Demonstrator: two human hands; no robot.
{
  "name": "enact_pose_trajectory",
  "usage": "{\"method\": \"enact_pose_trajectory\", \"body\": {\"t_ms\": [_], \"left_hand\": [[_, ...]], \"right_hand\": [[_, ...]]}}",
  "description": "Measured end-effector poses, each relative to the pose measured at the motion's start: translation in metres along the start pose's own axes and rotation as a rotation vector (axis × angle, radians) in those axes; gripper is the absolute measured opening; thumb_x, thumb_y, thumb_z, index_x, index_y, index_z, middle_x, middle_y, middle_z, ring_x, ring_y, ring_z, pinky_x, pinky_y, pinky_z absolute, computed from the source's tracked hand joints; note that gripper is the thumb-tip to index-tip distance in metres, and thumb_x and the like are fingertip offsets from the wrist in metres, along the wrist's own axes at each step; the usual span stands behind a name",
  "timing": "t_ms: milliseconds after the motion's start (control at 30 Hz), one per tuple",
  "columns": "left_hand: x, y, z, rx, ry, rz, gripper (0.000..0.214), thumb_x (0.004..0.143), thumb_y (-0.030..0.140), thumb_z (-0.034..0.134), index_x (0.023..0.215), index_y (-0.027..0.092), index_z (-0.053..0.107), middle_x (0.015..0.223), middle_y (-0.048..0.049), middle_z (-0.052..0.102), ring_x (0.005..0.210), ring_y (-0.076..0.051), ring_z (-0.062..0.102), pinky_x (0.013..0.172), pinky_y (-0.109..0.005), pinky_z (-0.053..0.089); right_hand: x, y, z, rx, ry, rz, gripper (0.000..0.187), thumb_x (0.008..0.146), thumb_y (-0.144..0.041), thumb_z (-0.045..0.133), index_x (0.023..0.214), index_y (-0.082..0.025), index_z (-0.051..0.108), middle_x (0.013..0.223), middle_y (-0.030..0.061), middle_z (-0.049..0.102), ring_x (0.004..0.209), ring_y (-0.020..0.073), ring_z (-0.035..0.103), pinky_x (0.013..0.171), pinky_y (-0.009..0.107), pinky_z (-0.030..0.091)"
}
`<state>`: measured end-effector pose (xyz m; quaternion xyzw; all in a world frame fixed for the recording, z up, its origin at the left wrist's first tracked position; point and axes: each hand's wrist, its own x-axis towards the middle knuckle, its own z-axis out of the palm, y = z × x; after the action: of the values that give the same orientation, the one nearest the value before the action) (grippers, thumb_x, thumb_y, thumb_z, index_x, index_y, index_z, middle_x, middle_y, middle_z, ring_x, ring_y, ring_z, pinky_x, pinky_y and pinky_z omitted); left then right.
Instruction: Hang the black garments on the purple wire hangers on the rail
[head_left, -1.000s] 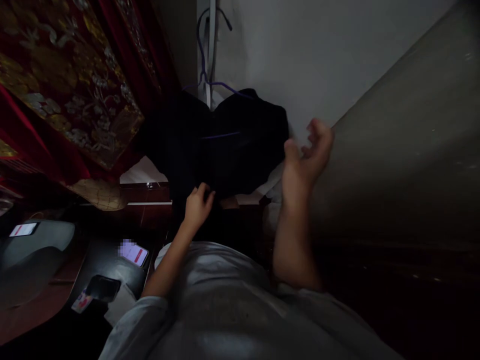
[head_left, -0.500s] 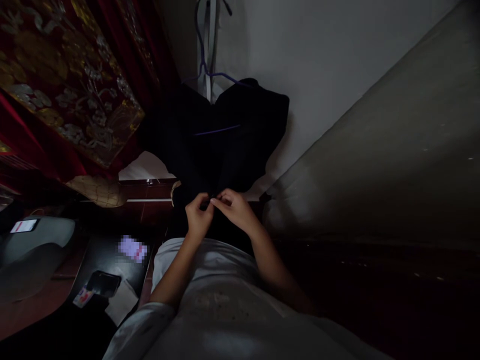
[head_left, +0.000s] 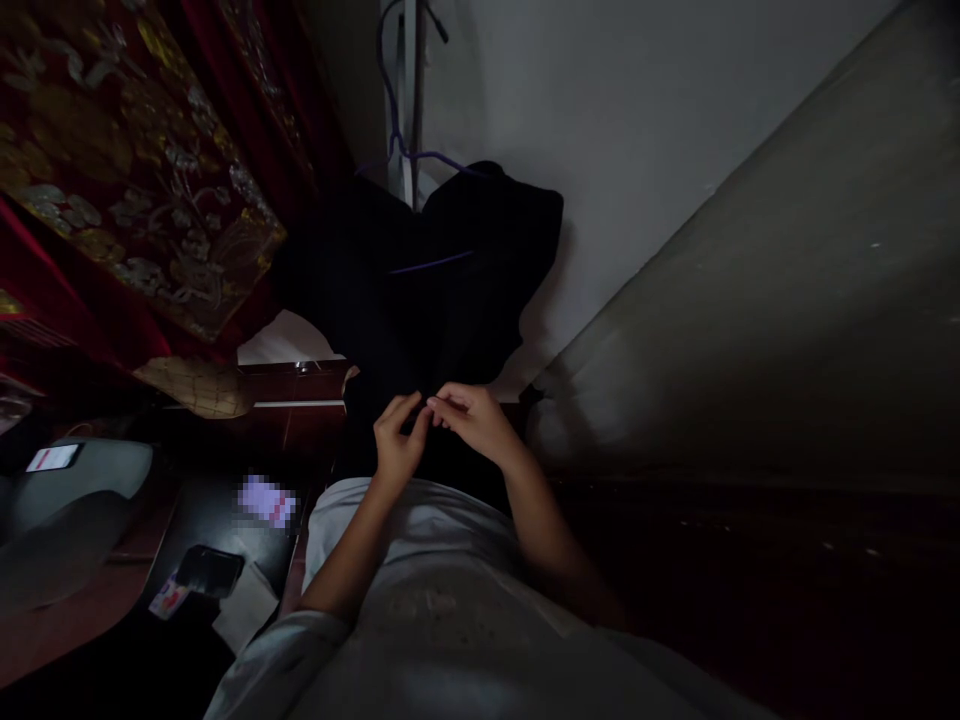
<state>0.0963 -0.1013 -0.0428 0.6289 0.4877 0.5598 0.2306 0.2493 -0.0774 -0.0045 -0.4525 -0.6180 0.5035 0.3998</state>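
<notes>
A black garment [head_left: 495, 260] with a wide V-shaped opening hangs on a thin purple hanger [head_left: 439, 157] in front of me. My right hand [head_left: 469, 415] is closed in a pinch at the lower point of that opening, on the dark cloth. Beside it, my left hand [head_left: 397, 435] curls loosely at the same spot, its thumb tip touching the right fingertips and its index tip slightly apart. The cloth between the fingertips is too dark to make out in detail; any small fastener there is hidden.
A red curtain-like cloth with gold and silver embroidery [head_left: 150, 170] hangs at left. A black seat or bench [head_left: 217, 510] holds a phone with a blurred screen, a dark case [head_left: 210, 571] and papers. Another phone [head_left: 54, 457] lies on a grey chair. A large grey surface [head_left: 750, 320] slopes at right.
My left index finger has lifted a little away from its thumb, widening the gap. My right hand stays pinched at nearly the same place. The view has shifted slightly.
</notes>
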Motion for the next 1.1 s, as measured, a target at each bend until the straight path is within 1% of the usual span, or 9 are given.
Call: {"method": "enact_pose_trajectory", "body": {"t_ms": [100,300,367,467,667,800,933,1000,1100], "left_hand": [[0.001,0.004,-0.003,-0.024,0.012,0.005,0.019,0.094,0.032,0.071,0.099,0.016,0.079,0.089,-0.0076,0.074,0.08,-0.018,0.069,0.073,-0.029,0.056],[0.001,0.011,-0.005,0.004,-0.004,-0.017,0.016,0.093,0.032,0.072,0.087,0.018,0.077,0.081,-0.005,0.072,0.075,-0.017,0.065,0.066,-0.027,0.05],[0.001,0.008,-0.003,0.01,-0.003,-0.035,0.017,0.093,0.031,0.071,0.083,0.017,0.072,0.08,-0.004,0.069,0.075,-0.017,0.065,0.067,-0.026,0.049],[0.002,-0.003,0.0,0.018,0.006,-0.086,0.02,0.093,0.031,0.069,0.08,0.017,0.065,0.08,-0.0037,0.067,0.076,-0.016,0.064,0.066,-0.024,0.048],[0.001,-0.031,0.011,0.082,-0.088,-0.137,0.021,0.094,0.03,0.064,0.077,0.018,0.06,0.076,-0.0028,0.063,0.071,-0.015,0.061,0.062,-0.024,0.045],[0.009,-0.036,0.011,0.078,-0.158,-0.112,0.018,0.092,0.025,0.067,0.077,0.018,0.061,0.077,-0.0024,0.065,0.071,-0.015,0.062,0.066,-0.025,0.047],[0.049,-0.004,-0.005,0.016,-0.227,0.016,0.012,0.087,0.023,0.078,0.092,0.017,0.068,0.087,-0.0023,0.07,0.081,-0.015,0.068,0.076,-0.025,0.053],[0.084,0.028,-0.018,-0.018,-0.137,0.185,0.021,0.093,0.029,0.074,0.11,0.018,0.068,0.094,-0.0033,0.071,0.087,-0.015,0.069,0.082,-0.027,0.054],[0.142,0.079,-0.037,0.008,0.115,0.454,0.025,0.106,0.04,0.056,0.112,0.018,0.068,0.094,-0.0034,0.067,0.082,-0.015,0.067,0.079,-0.028,0.053]], "right_hand": [[0.0,-0.008,-0.009,0.002,-0.051,0.008,0.032,0.088,-0.045,0.064,0.07,-0.018,0.06,0.059,-0.0016,0.053,0.057,0.0117,0.048,0.058,0.026,0.035],[0.0,-0.011,-0.007,0.297,0.048,0.144,0.032,0.075,-0.044,0.069,0.06,-0.017,0.064,0.047,-0.0038,0.038,0.046,0.0075,0.031,0.049,0.026,0.019],[0.009,-0.016,-0.004,0.389,0.095,0.175,0.031,0.07,-0.042,0.071,0.056,-0.017,0.062,0.042,-0.0049,0.034,0.042,0.006,0.026,0.047,0.026,0.014],[0.044,-0.038,-0.009,0.441,0.154,0.096,0.028,0.067,-0.038,0.071,0.053,-0.017,0.059,0.038,-0.0063,0.03,0.038,0.0042,0.022,0.045,0.025,0.01],[0.14,-0.115,-0.045,0.435,0.234,-0.138,0.036,0.09,-0.031,0.064,0.059,-0.017,0.054,0.041,-0.0078,0.026,0.037,0.0037,0.021,0.042,0.021,0.015],[0.147,-0.146,-0.045,0.428,0.282,-0.198,0.038,0.099,-0.026,0.053,0.062,-0.017,0.052,0.042,-0.0068,0.029,0.036,0.0037,0.023,0.041,0.02,0.014],[0.119,-0.15,-0.028,0.44,0.324,-0.258,0.035,0.096,-0.022,0.054,0.061,-0.017,0.053,0.042,-0.0064,0.033,0.035,0.004,0.023,0.038,0.02,0.012],[0.109,-0.148,-0.022,0.394,0.337,-0.309,0.032,0.094,-0.023,0.056,0.063,-0.017,0.057,0.043,-0.0059,0.037,0.037,0.0042,0.026,0.038,0.019,0.015],[0.1,-0.149,-0.018,0.251,0.342,-0.394,0.034,0.096,-0.027,0.057,0.065,-0.016,0.059,0.047,-0.005,0.039,0.041,0.0045,0.035,0.042,0.018,0.025]]}}
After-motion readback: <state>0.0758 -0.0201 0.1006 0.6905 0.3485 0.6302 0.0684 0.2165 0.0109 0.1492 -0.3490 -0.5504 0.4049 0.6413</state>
